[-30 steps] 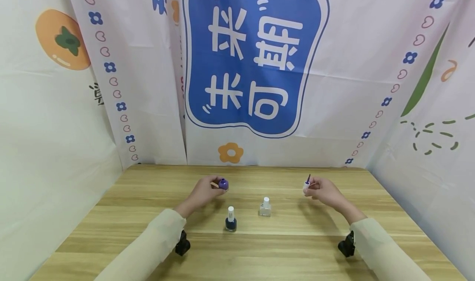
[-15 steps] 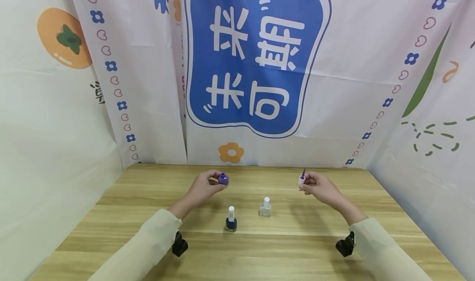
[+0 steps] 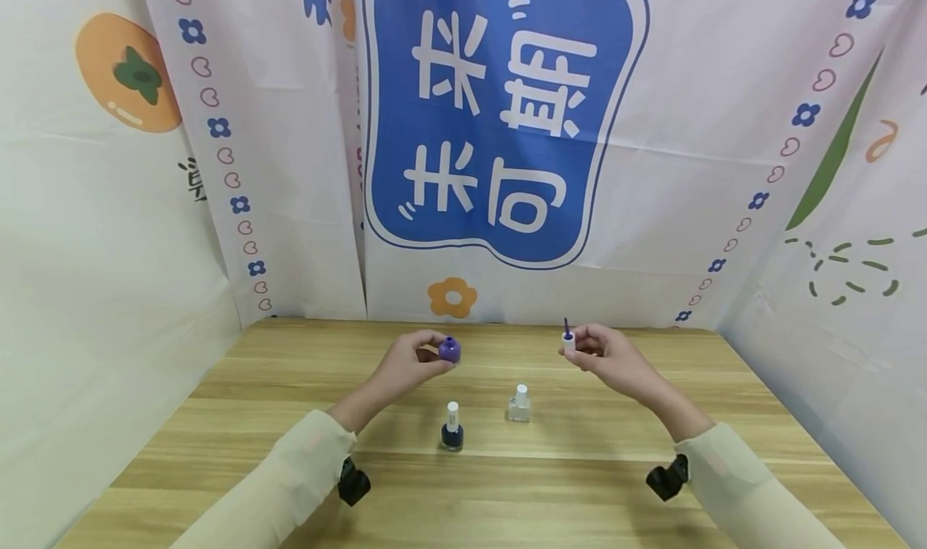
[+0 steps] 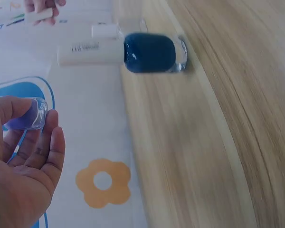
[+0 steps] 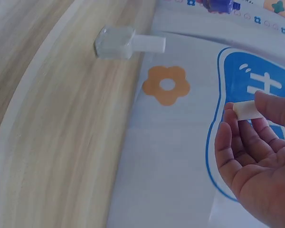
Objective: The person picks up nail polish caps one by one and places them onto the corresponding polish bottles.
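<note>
My left hand [image 3: 407, 365] pinches a purple nail polish bottle [image 3: 450, 350] by its sides, above the table; its neck is uncapped and points up. In the left wrist view the bottle's clear base [image 4: 40, 113] shows between thumb and fingers. To the right, my right hand [image 3: 612, 359] pinches a white nail polish cap [image 3: 569, 343] with its purple-coated brush [image 3: 566, 324] pointing up. Bottle and cap are apart. In the right wrist view the cap [image 5: 247, 110] sits between thumb and fingertips; the brush is hidden there.
A dark blue nail polish bottle [image 3: 452, 436] with a white cap stands upright on the wooden table [image 3: 463, 501]. Behind it to the right stands a clear nail polish bottle [image 3: 519, 408], also capped. A printed cloth [image 3: 652, 211] hangs at the table's back edge.
My right hand has moved left and slightly up with the cap and brush. My left hand has risen a little and shifted slightly right with the purple bottle. The standing bottles stay put.
</note>
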Available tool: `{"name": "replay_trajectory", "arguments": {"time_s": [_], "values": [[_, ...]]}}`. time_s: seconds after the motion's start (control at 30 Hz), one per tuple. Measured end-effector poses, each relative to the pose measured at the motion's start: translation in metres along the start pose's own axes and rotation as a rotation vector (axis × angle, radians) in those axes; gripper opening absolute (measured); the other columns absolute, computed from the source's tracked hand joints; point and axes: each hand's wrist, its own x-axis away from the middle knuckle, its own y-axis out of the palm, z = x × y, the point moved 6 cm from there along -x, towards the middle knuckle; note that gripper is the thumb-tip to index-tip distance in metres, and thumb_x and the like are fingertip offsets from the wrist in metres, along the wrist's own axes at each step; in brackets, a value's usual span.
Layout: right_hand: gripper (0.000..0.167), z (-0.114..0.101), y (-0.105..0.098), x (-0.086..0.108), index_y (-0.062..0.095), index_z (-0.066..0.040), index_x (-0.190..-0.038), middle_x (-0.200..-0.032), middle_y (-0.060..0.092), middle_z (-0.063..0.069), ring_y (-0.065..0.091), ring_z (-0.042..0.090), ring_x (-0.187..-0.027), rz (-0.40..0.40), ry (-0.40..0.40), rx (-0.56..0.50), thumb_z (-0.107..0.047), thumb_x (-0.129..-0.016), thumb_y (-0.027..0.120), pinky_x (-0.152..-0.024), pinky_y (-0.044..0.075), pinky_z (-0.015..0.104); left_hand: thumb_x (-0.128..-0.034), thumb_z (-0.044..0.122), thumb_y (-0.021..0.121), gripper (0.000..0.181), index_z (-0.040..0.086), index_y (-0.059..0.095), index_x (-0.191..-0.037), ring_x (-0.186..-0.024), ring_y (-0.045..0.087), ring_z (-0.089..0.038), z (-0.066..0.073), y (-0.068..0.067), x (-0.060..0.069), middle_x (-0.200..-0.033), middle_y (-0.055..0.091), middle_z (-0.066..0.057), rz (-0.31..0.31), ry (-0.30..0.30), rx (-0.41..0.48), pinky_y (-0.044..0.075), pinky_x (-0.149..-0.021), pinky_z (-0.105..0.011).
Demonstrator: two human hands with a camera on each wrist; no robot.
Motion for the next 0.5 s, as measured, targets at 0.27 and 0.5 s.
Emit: {"name": "replay_trajectory", "arguments": {"time_s": [0.27, 0.5], "values": [[0.02, -0.026, 0.006, 0.0, 0.061, -0.003, -0.111, -0.099, 0.065, 0.01, 0.06, 0.025, -0.089, -0.004, -0.073, 0.018, -0.015, -0.095, 0.065, -0.072, 0.054, 0.031, -0.0847, 0.007, 0.074, 0.028, 0.003, 0.065, -0.111, -0.085, 0.065, -0.02, 0.019, 0.013, 0.004, -0.103, 0.067, -0.009, -0.046, 0.063, 0.01, 0.056, -0.074, -0.031], [0.019, -0.039, 0.011, 0.001, 0.062, -0.001, -0.109, -0.094, 0.063, 0.008, 0.059, 0.025, -0.087, -0.015, -0.13, 0.027, -0.014, -0.095, 0.065, -0.07, 0.052, 0.029, -0.0851, 0.005, 0.073, 0.028, 0.003, 0.065, -0.112, -0.083, 0.065, -0.019, 0.031, 0.024, 0.008, -0.101, 0.067, -0.008, -0.089, 0.085, 0.018, 0.056, -0.073, -0.031]]}}
